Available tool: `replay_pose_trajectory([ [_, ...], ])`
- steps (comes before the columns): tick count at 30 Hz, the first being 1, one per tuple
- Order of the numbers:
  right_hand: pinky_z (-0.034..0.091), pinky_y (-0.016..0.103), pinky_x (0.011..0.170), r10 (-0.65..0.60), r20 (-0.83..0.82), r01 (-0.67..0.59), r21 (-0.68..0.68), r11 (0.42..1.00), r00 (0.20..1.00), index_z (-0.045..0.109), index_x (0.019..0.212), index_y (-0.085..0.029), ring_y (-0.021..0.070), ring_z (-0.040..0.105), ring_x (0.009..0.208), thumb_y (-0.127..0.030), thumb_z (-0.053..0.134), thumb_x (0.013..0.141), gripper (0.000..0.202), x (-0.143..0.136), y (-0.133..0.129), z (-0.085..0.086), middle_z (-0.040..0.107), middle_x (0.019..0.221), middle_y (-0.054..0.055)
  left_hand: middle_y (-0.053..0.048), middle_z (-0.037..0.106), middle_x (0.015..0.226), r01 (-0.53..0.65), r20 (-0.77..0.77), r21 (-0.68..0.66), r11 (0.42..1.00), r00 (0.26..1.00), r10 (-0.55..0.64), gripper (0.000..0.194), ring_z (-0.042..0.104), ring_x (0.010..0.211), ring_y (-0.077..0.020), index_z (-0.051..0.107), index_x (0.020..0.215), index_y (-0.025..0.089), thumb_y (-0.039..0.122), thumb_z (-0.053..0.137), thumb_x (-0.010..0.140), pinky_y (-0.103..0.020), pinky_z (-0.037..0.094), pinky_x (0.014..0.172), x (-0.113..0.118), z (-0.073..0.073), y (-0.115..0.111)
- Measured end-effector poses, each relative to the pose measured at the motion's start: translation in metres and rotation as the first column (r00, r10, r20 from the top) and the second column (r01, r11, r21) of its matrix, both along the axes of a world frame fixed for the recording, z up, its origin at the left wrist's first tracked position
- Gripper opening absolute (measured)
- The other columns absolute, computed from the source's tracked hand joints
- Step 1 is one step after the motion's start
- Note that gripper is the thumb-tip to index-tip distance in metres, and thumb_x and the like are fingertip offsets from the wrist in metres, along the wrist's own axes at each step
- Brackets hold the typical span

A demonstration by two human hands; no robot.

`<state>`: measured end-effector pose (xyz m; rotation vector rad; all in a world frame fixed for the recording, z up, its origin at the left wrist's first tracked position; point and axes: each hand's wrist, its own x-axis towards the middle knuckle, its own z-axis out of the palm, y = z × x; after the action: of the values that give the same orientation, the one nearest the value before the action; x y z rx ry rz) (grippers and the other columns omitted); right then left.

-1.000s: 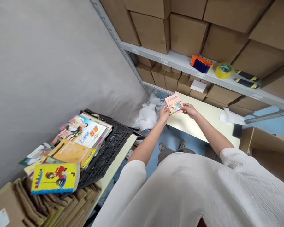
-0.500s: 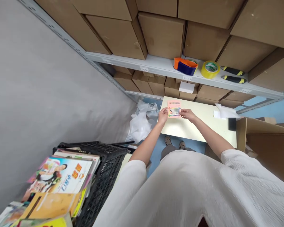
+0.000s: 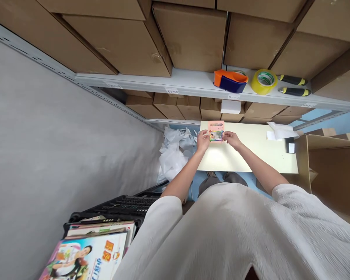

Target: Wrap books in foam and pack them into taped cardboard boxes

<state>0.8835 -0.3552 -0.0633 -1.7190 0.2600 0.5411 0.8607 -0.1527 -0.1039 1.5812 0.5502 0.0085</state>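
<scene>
Between my two hands is a small pink booklet (image 3: 216, 125) with lettering along its top and a colourful picture below. My left hand (image 3: 203, 140) grips its left edge, fingers closed. At the opposite edge, my right hand (image 3: 232, 139) pinches the booklet between thumb and fingers. It is above the far left part of a pale cream table (image 3: 251, 155), its cover facing up toward me. Whether it touches the tabletop I cannot tell.
Overhead, a metal shelf (image 3: 189, 79) bears cardboard boxes, an orange and blue tape dispenser (image 3: 231, 81), yellow tape (image 3: 264, 81) and cutters (image 3: 294, 91). Crumpled white wrapping (image 3: 173, 155) lies left. A black crate (image 3: 119, 206) holds magazines (image 3: 90, 252). An open carton (image 3: 332, 167) stands right.
My view has shifted, so the shelf looks closer and the crate sits lower. Both hands keep their hold on the booklet, which stays over the table's left part.
</scene>
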Motion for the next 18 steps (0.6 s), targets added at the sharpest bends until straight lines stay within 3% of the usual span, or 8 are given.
replay_pose_trajectory([
  [3,0.054,0.032,0.075,-0.007,0.071,0.004,0.041,0.999,0.997,0.067,0.081,-0.023,0.0189,0.065,0.073,-0.033,0.071,0.067,0.018,0.006,0.008,-0.002,0.073,0.072,0.000,-0.013,0.075,0.129,0.017,0.032,0.033,0.999,0.999,-0.018,0.025,0.075,0.113,-0.0271,0.077,0.108,0.020,0.018,0.075,0.084,-0.043,0.060,0.106,0.002,0.003,-0.002],
  [6,0.056,0.034,0.078,0.012,0.132,-0.017,0.036,0.999,0.991,0.067,0.085,-0.023,0.0196,0.068,0.071,-0.034,0.070,0.072,0.017,0.009,0.015,0.000,0.073,0.071,-0.001,-0.012,0.077,0.126,0.035,0.041,-0.021,0.999,0.999,-0.034,0.022,0.074,0.118,-0.0273,0.076,0.108,0.022,0.026,0.080,0.087,-0.043,0.057,0.110,0.006,0.009,-0.008],
  [10,0.059,0.036,0.083,0.152,0.314,-0.110,-0.147,0.983,0.937,0.073,0.101,-0.023,0.0222,0.074,0.080,-0.036,0.067,0.087,0.020,0.001,0.021,0.011,0.079,0.085,0.002,-0.012,0.080,0.121,0.089,0.047,-0.163,0.983,0.996,-0.082,0.031,0.075,0.121,-0.0281,0.075,0.113,0.022,0.042,0.083,0.090,-0.043,0.057,0.108,0.012,0.018,-0.016],
  [15,0.056,0.040,0.096,0.492,0.457,-0.220,-0.528,0.820,0.741,0.079,0.111,-0.024,0.0275,0.074,0.100,-0.032,0.063,0.099,0.022,-0.011,0.029,0.019,0.082,0.105,0.008,-0.002,0.076,0.087,0.056,-0.036,-0.273,0.960,0.997,-0.068,0.031,0.075,0.090,-0.0204,0.067,0.103,0.022,0.048,0.080,0.091,-0.034,0.061,0.086,0.017,0.022,-0.017],
  [18,0.054,0.041,0.099,0.569,0.434,-0.269,-0.577,0.771,0.698,0.080,0.110,-0.023,0.0295,0.072,0.107,-0.035,0.064,0.102,0.021,-0.014,0.028,0.017,0.081,0.110,0.012,0.003,0.064,0.070,0.052,-0.045,-0.213,0.976,0.997,-0.063,0.030,0.069,0.077,-0.0175,0.060,0.085,0.024,0.048,0.077,0.093,-0.028,0.058,0.076,0.019,0.019,-0.012],
])
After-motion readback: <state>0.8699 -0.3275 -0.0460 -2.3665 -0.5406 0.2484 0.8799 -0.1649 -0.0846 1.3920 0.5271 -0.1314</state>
